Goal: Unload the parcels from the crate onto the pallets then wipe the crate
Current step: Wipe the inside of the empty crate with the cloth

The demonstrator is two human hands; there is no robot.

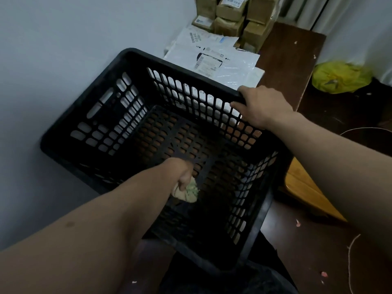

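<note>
While left hand (182, 172) grips cloth (190, 193), inside crate (84, 132)

Parcels (230, 11) cut off above; labels (206, 65) unreadable.

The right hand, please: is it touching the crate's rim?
Touching. The head view shows the right hand with its fingers curled over the far rim of the crate.

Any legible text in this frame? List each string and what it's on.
No text here can be read.
Labels and barcodes on the white mailers: too blurred to read.
Labels on the cardboard boxes: too small and blurred to read.
The crate and the cloth: no markings visible.
</note>
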